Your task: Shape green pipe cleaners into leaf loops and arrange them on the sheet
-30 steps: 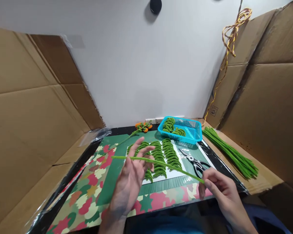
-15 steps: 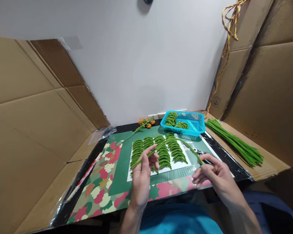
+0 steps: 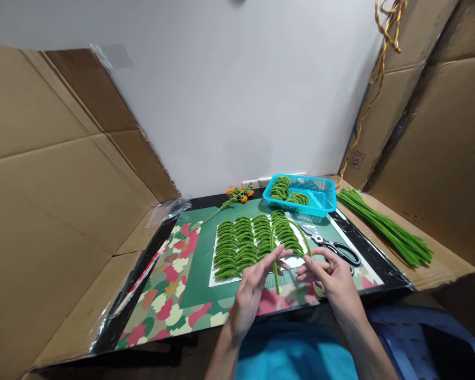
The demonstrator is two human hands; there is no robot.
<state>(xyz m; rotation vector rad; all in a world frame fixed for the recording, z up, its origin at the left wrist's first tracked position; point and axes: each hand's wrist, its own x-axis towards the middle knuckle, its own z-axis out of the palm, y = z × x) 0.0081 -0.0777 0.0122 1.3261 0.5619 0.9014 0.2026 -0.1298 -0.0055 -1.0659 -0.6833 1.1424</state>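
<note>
A green fuzzy pipe cleaner is bent into an arch between my two hands. My left hand is closed round one leg of it, and the free end pokes out below the fingers. The other end is pinched between the thumb and fingers of my right hand. Just beyond the hands, a white sheet carries several columns of short curved green pipe-cleaner pieces. Black-handled scissors lie behind my right hand, partly covered by it.
A blue basket at the back holds more curved green pieces. Long green pipe cleaners lie bundled on cardboard at right. An orange flower stem rests at the back of the green mat. Cardboard walls enclose both sides.
My hands have come closer together, the left moving right, and the pipe cleaner has gone from a wide curve to a narrow arch. The scissors show more. The view has shifted slightly.
</note>
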